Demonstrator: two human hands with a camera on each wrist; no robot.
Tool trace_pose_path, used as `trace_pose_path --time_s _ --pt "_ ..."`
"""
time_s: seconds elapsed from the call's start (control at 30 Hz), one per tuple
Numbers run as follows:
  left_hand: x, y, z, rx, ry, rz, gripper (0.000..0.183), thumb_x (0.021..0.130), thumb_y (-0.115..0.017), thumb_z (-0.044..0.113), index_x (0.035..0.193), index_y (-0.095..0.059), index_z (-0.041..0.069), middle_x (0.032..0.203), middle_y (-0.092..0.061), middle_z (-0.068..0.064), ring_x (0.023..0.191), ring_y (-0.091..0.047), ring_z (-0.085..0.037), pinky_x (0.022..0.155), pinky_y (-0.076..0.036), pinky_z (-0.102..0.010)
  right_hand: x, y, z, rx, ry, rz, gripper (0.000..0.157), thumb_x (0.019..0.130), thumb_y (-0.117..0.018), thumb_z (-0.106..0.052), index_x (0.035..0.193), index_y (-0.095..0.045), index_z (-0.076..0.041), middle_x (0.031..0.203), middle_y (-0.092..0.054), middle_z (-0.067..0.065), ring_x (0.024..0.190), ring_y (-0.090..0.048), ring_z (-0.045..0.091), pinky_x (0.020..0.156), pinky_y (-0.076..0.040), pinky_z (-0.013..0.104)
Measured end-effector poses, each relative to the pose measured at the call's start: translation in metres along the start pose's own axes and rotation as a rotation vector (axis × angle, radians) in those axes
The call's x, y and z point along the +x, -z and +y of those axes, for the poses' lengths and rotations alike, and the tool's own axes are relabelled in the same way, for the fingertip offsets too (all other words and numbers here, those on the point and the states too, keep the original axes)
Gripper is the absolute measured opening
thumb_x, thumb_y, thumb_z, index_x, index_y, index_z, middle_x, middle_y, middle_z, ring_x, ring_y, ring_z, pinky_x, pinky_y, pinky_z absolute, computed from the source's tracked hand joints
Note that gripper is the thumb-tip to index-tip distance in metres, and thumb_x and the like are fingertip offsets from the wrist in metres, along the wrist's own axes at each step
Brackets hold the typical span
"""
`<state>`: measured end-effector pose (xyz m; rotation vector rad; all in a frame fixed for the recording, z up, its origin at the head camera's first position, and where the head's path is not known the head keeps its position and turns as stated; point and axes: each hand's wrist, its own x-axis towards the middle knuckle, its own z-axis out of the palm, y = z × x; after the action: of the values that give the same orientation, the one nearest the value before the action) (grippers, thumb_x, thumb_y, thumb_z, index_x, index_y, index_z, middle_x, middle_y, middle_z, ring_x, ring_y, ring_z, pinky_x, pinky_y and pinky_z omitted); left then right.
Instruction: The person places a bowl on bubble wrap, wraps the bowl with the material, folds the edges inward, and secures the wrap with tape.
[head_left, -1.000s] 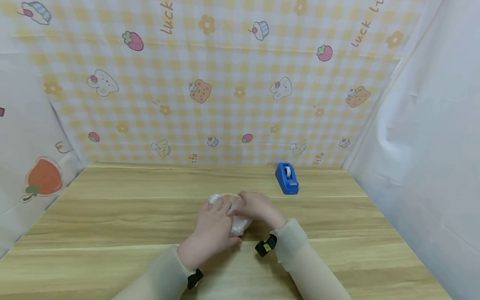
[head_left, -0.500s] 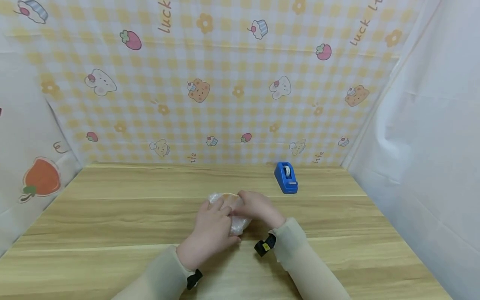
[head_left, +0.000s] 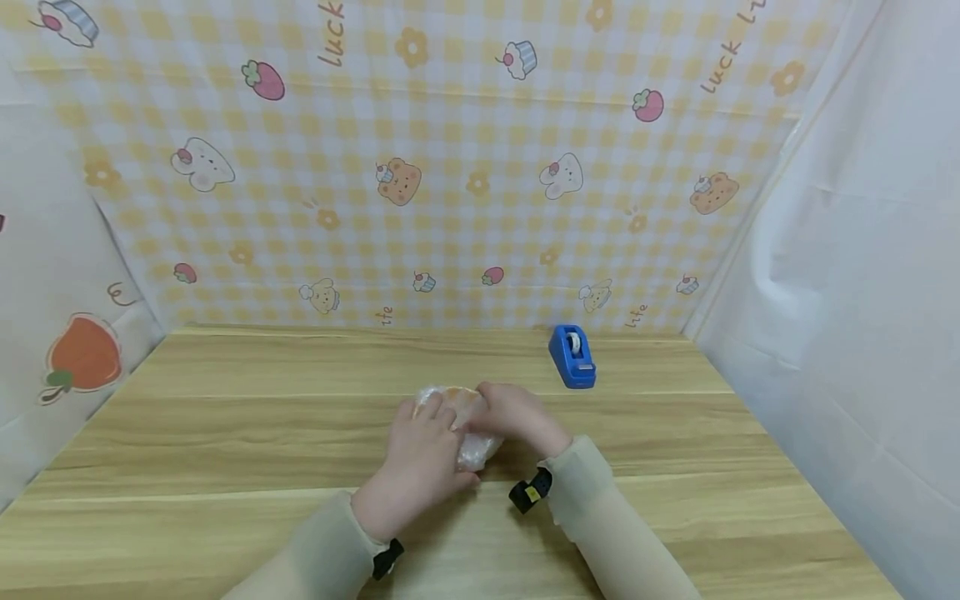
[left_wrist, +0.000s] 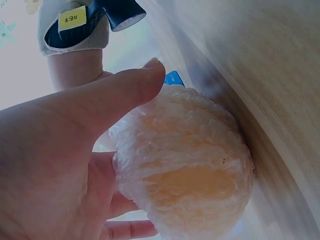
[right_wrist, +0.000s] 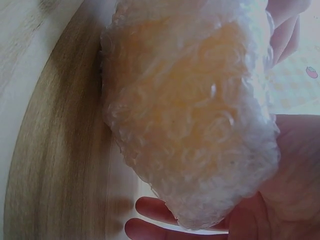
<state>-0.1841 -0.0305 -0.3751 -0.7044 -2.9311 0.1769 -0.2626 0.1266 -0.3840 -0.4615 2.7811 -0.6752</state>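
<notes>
Between both hands rests a rounded bundle of clear bubble wrap (head_left: pixel 472 454), on the wooden table. Something pale orange shows through the wrap, plainest in the right wrist view of the bundle (right_wrist: pixel 185 105); its kind is hidden. My left hand (head_left: pixel 418 467) holds the near left side, fingers spread over the top. Its thumb (left_wrist: pixel 132 87) stands out along the wrap in the left wrist view. From the right, my right hand (head_left: pixel 519 414) grips the bundle, with fingers at its far side and thumb over the top. Fingertips (right_wrist: pixel 155 210) reach past the bundle's lower end in the right wrist view.
A blue tape dispenser (head_left: pixel 573 358) with a roll in it stands on the table (head_left: pixel 225 433) behind and right of the hands. A yellow checked cloth (head_left: pixel 480 225) hangs at the back edge, and white cloth (head_left: pixel 847 292) flanks the right side.
My left hand's fingers have shifted slightly left over the wrap. My right hand keeps its place, and the bundle and tape dispenser stay where they were.
</notes>
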Motion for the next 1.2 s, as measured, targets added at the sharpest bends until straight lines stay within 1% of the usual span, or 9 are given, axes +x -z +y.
trace_pose_path --time_s 0.17,0.43,0.57,0.7,0.83,0.9,0.97,1.07,1.2 --pt "0.002 0.0 -0.002 -0.057 0.017 -0.034 0.074 0.075 -0.064 0.071 0.126 -0.065 0.017 0.13 -0.06 -0.009 0.133 -0.039 -0.032 0.108 -0.027 -0.053 0.001 -0.001 0.001 0.008 0.011 -0.003 0.061 0.087 -0.069 -0.036 0.136 -0.053 -0.003 0.126 -0.061 0.014 0.105 -0.061 0.027 0.091 -0.05 0.045" --pt "0.008 -0.005 -0.013 -0.235 -0.015 -0.019 0.062 0.073 -0.071 0.065 0.107 -0.072 0.013 0.121 -0.066 -0.009 0.134 -0.037 -0.035 0.112 -0.011 -0.062 0.001 0.001 0.0 0.015 0.02 0.013 0.061 0.087 -0.069 -0.036 0.136 -0.052 -0.003 0.128 -0.06 0.015 0.111 -0.059 0.03 0.094 -0.048 0.048" --pt "0.008 -0.007 -0.021 -0.317 -0.049 -0.044 0.062 0.073 -0.071 0.065 0.112 -0.072 0.016 0.122 -0.065 -0.006 0.136 -0.034 -0.032 0.112 -0.005 -0.064 0.0 0.001 -0.001 0.033 0.02 0.004 0.062 0.088 -0.069 -0.036 0.136 -0.051 -0.001 0.131 -0.058 0.016 0.115 -0.057 0.033 0.096 -0.046 0.05" --pt "0.006 -0.005 -0.031 -0.465 -0.079 -0.077 0.064 0.075 -0.073 0.059 0.124 -0.067 0.018 0.13 -0.061 -0.003 0.139 -0.029 -0.032 0.111 -0.001 -0.065 -0.002 -0.001 0.0 0.04 0.009 -0.001 0.064 0.088 -0.068 -0.036 0.138 -0.05 -0.001 0.134 -0.056 0.016 0.12 -0.054 0.033 0.1 -0.043 0.05" --pt "0.005 0.001 -0.04 -0.618 -0.085 -0.105 0.055 0.079 -0.073 0.053 0.118 -0.07 0.015 0.123 -0.065 -0.002 0.138 -0.031 -0.032 0.109 -0.007 -0.068 -0.002 -0.003 0.003 0.054 0.01 -0.006 0.063 0.089 -0.067 -0.036 0.138 -0.05 -0.001 0.134 -0.056 0.016 0.119 -0.054 0.032 0.099 -0.044 0.051" --pt "0.006 0.004 -0.043 -0.664 -0.09 -0.111 0.045 0.082 -0.071 0.05 0.108 -0.074 0.012 0.111 -0.07 -0.002 0.136 -0.036 -0.033 0.108 -0.014 -0.066 -0.002 -0.004 0.004 0.059 0.011 -0.009 0.063 0.089 -0.067 -0.036 0.138 -0.05 -0.001 0.134 -0.056 0.017 0.119 -0.054 0.033 0.098 -0.044 0.052" --pt "0.008 0.007 -0.046 -0.691 -0.098 -0.108 0.042 0.085 -0.069 0.047 0.106 -0.075 0.011 0.107 -0.071 -0.002 0.134 -0.039 -0.033 0.108 -0.022 -0.063 -0.002 -0.003 0.004 0.051 0.008 -0.009 0.063 0.09 -0.067 -0.036 0.139 -0.049 -0.001 0.135 -0.055 0.017 0.119 -0.054 0.033 0.098 -0.044 0.052" --pt "0.01 0.009 -0.049 -0.736 -0.117 -0.088 0.035 0.088 -0.068 0.041 0.102 -0.075 0.01 0.107 -0.071 -0.004 0.129 -0.047 -0.033 0.104 -0.036 -0.054 -0.002 0.0 0.002 0.028 0.011 -0.01 0.063 0.09 -0.066 -0.037 0.139 -0.049 -0.002 0.134 -0.055 0.017 0.121 -0.053 0.034 0.099 -0.043 0.052" --pt "0.008 0.015 -0.055 -0.8 -0.076 -0.063 0.034 0.089 -0.067 0.037 0.106 -0.075 0.008 0.113 -0.069 -0.006 0.13 -0.045 -0.036 0.103 -0.04 -0.05 -0.001 0.004 0.002 0.014 0.024 -0.032 0.062 0.091 -0.064 -0.04 0.139 -0.049 -0.004 0.134 -0.056 0.015 0.122 -0.052 0.034 0.099 -0.043 0.053"
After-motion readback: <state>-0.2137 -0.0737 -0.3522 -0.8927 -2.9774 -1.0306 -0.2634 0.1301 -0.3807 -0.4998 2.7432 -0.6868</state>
